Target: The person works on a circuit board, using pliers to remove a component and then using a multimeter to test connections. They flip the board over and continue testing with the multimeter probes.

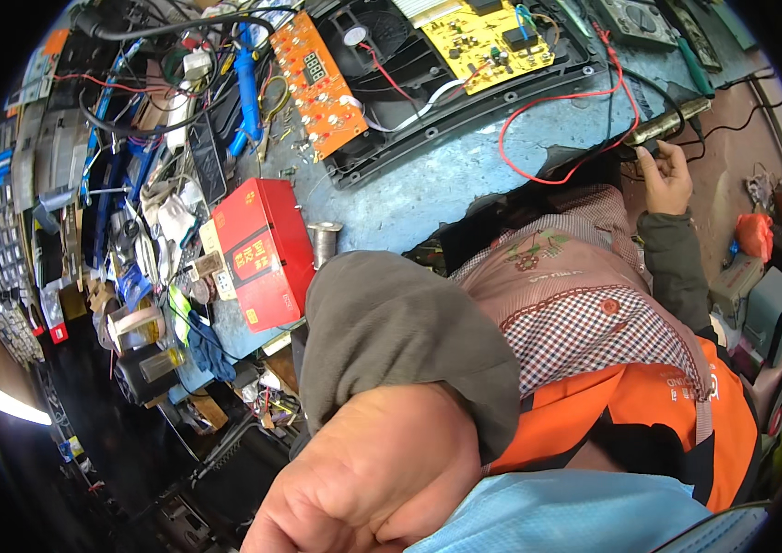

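My left hand is raised very close to the camera in a grey-green sleeve, its fingers running off the lower edge. What it holds, if anything, is out of sight. At the bench's right edge, the thumb and fingers of my right hand pinch a small black piece beside a pale strip with black cables. On the blue bench lies an opened black plastic housing. A yellow circuit board sits in it, and an orange board with a digit display leans along its left side.
A red box and a solder spool stand near the bench's front edge. A looped red lead hangs over that edge, near a multimeter. Tools and cables crowd the left, including a blue-handled tool.
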